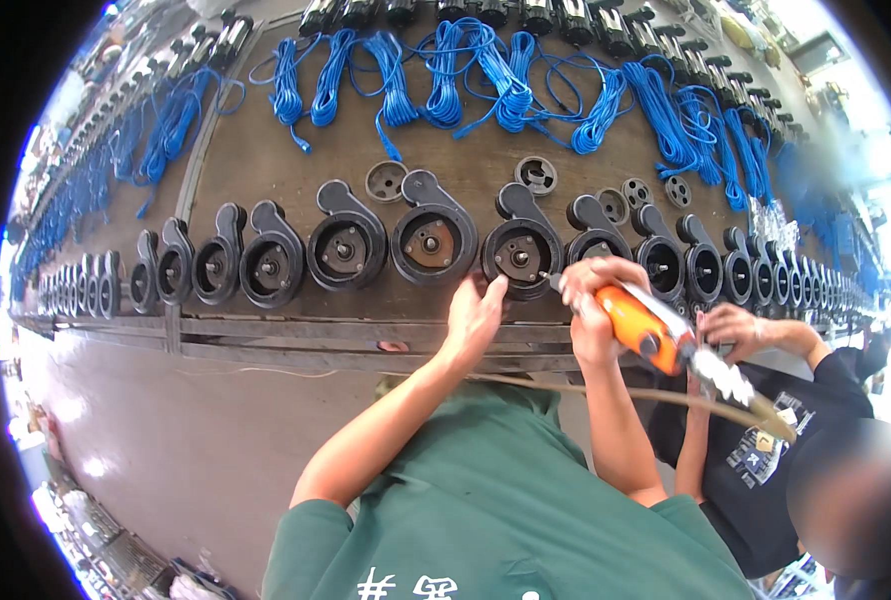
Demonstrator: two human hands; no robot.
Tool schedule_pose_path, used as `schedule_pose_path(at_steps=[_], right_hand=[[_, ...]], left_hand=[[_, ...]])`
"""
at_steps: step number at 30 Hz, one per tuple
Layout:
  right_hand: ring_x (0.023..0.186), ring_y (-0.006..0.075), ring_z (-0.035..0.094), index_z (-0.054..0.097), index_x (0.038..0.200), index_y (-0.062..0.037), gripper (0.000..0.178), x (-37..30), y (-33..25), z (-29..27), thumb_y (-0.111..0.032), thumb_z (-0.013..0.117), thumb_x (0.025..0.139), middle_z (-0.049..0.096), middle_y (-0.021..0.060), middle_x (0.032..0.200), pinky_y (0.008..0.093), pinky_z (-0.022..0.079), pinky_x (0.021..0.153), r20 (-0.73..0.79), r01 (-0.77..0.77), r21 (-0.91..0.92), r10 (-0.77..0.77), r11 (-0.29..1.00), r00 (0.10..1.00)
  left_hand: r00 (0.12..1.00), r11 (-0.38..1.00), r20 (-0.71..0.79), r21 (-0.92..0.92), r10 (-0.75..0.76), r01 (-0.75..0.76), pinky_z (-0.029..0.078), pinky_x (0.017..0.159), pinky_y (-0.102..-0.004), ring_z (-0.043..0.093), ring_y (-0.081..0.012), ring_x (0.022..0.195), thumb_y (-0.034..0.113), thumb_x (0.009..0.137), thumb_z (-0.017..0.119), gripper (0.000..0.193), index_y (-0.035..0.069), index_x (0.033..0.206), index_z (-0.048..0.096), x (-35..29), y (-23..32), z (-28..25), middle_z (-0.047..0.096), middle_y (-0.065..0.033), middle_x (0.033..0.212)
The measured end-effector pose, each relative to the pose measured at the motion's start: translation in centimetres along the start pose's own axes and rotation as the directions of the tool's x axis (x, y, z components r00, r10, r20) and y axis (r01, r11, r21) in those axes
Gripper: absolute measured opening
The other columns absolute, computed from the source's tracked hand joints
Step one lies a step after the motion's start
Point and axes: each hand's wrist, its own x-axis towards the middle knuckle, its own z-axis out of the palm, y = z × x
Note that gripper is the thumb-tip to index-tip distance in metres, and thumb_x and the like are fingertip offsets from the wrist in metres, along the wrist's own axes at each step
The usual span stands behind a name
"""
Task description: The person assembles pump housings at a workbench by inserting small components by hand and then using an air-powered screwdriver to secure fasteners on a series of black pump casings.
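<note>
A black volute-shaped pump housing (522,258) stands at the table's front edge, its round open face toward me and its spout at the upper left. Fingers and thumb of my left hand (477,315) close on its lower left rim. My right hand (596,300) is wrapped round an orange power screwdriver (638,328) with a hose at its rear. The driver's bit (551,275) points left, at the right side of this housing; whether it touches a screw is too small to tell. Screw heads show on the plate inside.
Similar housings (434,242) line the table edge on both sides. Behind them lie loose black rings (536,175) and coiled blue cables (444,85) joined to motors (576,20). At right, a co-worker's hand (734,330) is close to my driver. The hose (711,405) crosses before me.
</note>
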Motion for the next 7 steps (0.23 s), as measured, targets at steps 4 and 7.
schedule_pose_path(at_steps=[4,7], right_hand=[[0.069,0.0206,0.057,0.049,0.104,-0.001,0.024,-3.0,-2.4,1.9,0.001,0.061,0.083,0.056,0.0092,0.077,0.0353,0.052,0.068,-0.145,0.095,0.178,-0.069,0.98,0.987],[0.082,0.0243,0.058,0.047,0.111,-0.0025,0.033,-8.4,-0.1,1.1,-0.022,0.057,0.086,0.058,0.0133,0.086,0.0414,0.05,0.076,-0.097,-0.011,-0.027,0.009,1.0,0.995]], left_hand=[[0.97,0.977,0.164,-0.084,-0.18,0.195,0.054,0.067,-0.0327,0.067,-0.0175,0.079,0.025,0.099,0.059,0.031,-0.002,0.114,0.063,-3.7,-1.2,-5.0,0.069,-0.0087,0.092],[0.938,0.935,0.062,-0.082,-0.341,0.345,0.059,0.08,-0.0388,0.07,-0.0232,0.086,0.025,0.101,0.057,0.036,0.0,0.127,0.059,-5.7,-4.4,-8.8,0.069,-0.0145,0.107]])
